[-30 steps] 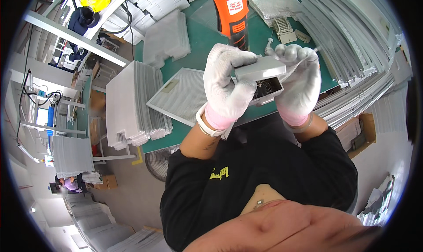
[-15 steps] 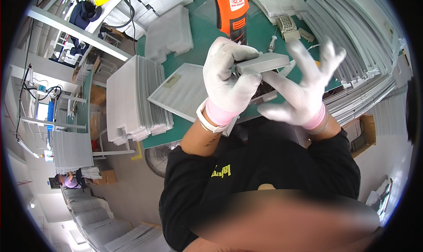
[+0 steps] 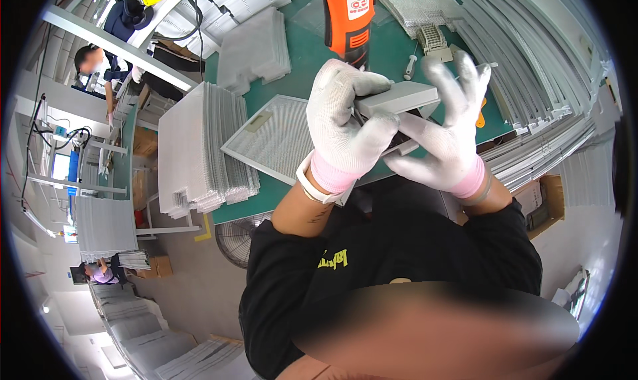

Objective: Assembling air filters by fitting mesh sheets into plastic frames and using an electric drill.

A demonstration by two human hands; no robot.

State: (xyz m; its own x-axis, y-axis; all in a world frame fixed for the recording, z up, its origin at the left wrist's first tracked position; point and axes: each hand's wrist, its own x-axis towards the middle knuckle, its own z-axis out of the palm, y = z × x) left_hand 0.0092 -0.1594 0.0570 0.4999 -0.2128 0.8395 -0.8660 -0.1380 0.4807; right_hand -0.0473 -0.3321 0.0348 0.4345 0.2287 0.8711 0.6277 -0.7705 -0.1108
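Observation:
My left hand (image 3: pixel 349 127), in a white knit glove with a pink cuff, is closed on one end of a small grey rectangular piece (image 3: pixel 399 97) and keeps it raised over the bench. On its other side, my right hand (image 3: pixel 444 137), gloved alike, has its fingers spread. Its index finger and thumb lie close to the underside of the piece; whether they touch it is hidden. Just beyond my left hand is an orange-and-black tool (image 3: pixel 352 21). Below and left of that hand lies a white-framed mesh panel (image 3: pixel 282 131) on the green bench top (image 3: pixel 302 41).
Mesh panels stand in a stack (image 3: pixel 199 147) on the left, and more panels (image 3: pixel 531 61) fill the right side. A small screwdriver (image 3: pixel 410 66) lies near beige plastic pieces (image 3: pixel 435 42). A co-worker (image 3: pixel 100 68) is at the far left, and another person (image 3: pixel 100 272) is farther off.
My right hand's raised fingers have come closer together and moved slightly left toward the grey piece. My left hand keeps its hold. A co-worker has come into sight at the upper left.

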